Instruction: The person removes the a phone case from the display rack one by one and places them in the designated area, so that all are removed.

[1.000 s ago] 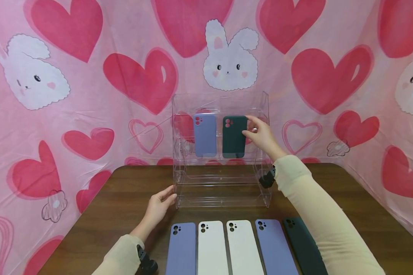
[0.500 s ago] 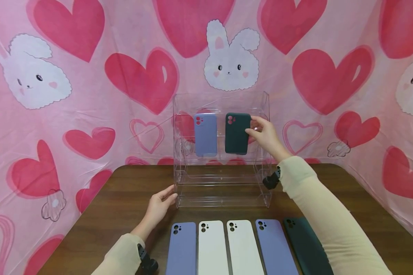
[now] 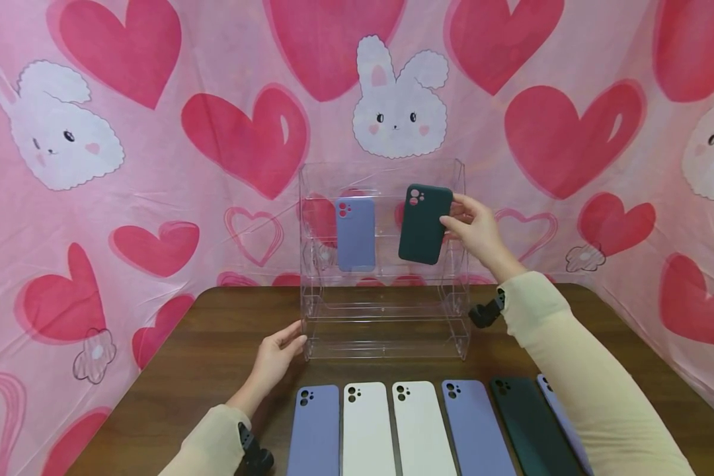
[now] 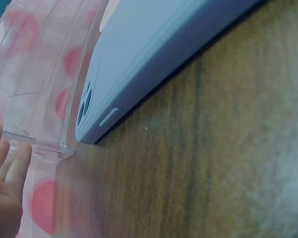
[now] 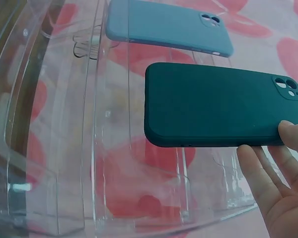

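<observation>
My right hand (image 3: 478,228) pinches a dark green phone case (image 3: 425,225) by its right edge, thumb in front. The case hangs slightly tilted in front of the upper part of a clear tiered display stand (image 3: 383,350). In the right wrist view, thumb and fingers hold the green case (image 5: 213,106) near its camera cutout. A periwinkle phone case (image 3: 356,235) stands upright in the stand to the left. My left hand (image 3: 272,357) touches the stand's lower left side with its fingers fairly straight; in the left wrist view the hand (image 4: 7,193) shows at the left edge.
On the wooden table (image 3: 214,330), several phone cases lie in a row before the stand: a periwinkle case (image 3: 314,430), two white cases, another periwinkle one and a green case (image 3: 529,423). My right sleeve partly covers one more periwinkle case (image 3: 562,420). A pink heart-patterned cloth (image 3: 244,39) hangs behind.
My right hand has lifted the green phone case from its spot in the stand, up and to the right, tilting it. The left hand has stayed at the stand's side.
</observation>
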The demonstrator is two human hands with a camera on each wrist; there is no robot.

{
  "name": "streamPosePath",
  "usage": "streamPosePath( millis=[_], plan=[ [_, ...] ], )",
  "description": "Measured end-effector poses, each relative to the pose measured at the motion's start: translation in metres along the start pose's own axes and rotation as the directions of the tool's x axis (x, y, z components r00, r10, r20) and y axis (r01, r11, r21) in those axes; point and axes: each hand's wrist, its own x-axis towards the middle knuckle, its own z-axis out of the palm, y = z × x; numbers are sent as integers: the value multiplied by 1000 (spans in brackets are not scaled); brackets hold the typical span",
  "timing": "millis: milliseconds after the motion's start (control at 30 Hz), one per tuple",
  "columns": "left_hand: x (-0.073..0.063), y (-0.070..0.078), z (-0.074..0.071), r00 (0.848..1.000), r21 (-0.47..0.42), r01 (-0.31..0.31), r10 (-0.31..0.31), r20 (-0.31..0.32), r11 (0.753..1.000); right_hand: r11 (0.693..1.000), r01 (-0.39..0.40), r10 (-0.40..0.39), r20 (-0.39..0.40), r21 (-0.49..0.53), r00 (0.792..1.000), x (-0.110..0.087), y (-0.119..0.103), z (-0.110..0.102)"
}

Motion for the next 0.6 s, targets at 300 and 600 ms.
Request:
streamPosePath(
  millis=[300,600],
  plan=[
    [1,-2,0,1000,19,8,-8,0,1000,1000,-8,8,8,-20,1000,-15,-5,-21],
    [0,-2,-1,1000,33,5,-5,-6,999,999,37,-37,40,7,999,-32,0,-43]
  ],
)
